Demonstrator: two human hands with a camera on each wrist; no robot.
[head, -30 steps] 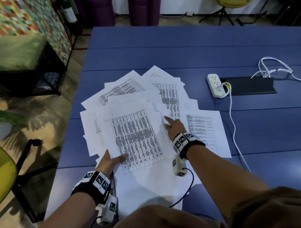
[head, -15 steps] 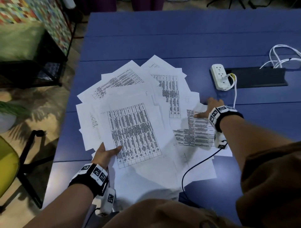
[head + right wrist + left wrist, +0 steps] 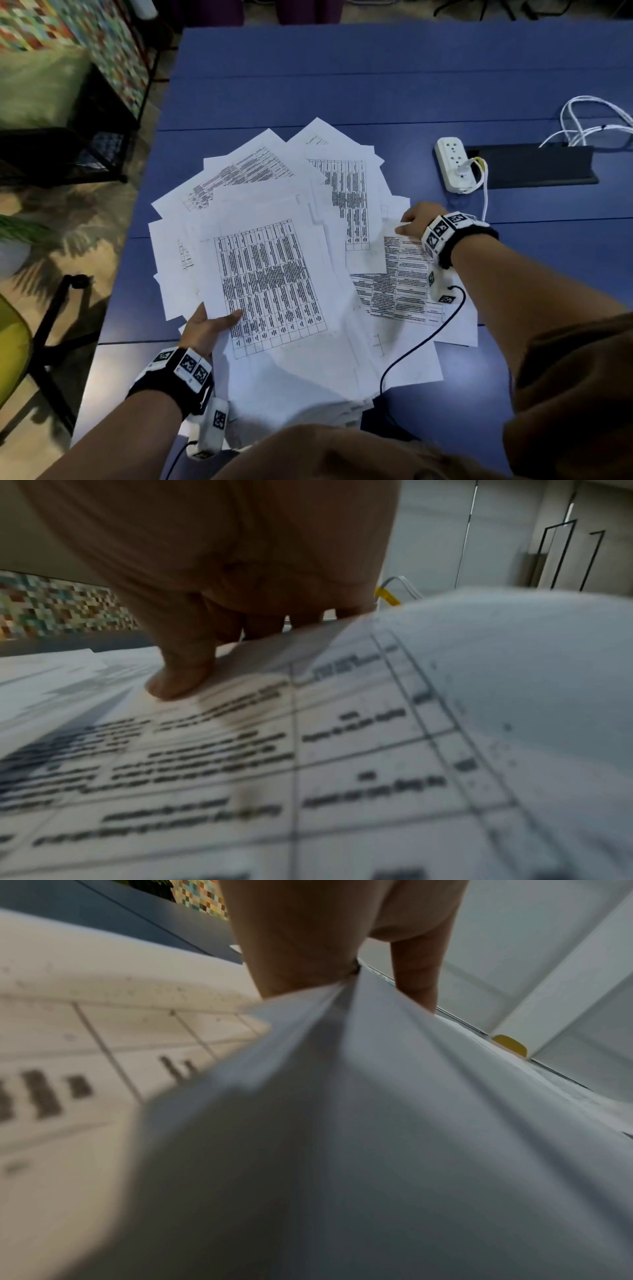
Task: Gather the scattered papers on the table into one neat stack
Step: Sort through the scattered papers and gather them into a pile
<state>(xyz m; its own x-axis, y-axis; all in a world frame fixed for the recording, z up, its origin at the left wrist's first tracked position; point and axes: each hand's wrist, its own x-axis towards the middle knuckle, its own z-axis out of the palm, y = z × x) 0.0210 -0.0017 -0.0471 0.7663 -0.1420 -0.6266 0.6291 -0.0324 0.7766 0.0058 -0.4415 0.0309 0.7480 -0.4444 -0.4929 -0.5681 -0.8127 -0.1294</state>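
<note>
Several white printed papers (image 3: pixel 274 212) lie fanned and overlapping on the blue table (image 3: pixel 376 85). My left hand (image 3: pixel 209 325) grips the near left edge of the top sheets, thumb on a sheet printed with a table (image 3: pixel 270 284); the left wrist view shows the paper (image 3: pixel 377 1123) bunched between thumb and fingers. My right hand (image 3: pixel 416 221) pinches the far edge of a text sheet (image 3: pixel 400 284) at the right of the pile. In the right wrist view the thumb presses on top of that sheet (image 3: pixel 308 750) and the fingers curl under its lifted edge.
A white power strip (image 3: pixel 454 164) with a plugged white cable lies just beyond my right hand, beside a black cable slot (image 3: pixel 534 166) and coiled white cables (image 3: pixel 589 123). A black shelf frame (image 3: pixel 68 147) and a chair with a yellow-green seat (image 3: pixel 13 346) stand left of the table.
My right hand left the middle of the pile, reached to the right-hand sheet's far edge and took hold of it, drawing it a little toward the pile. The left hand kept its grip.
</note>
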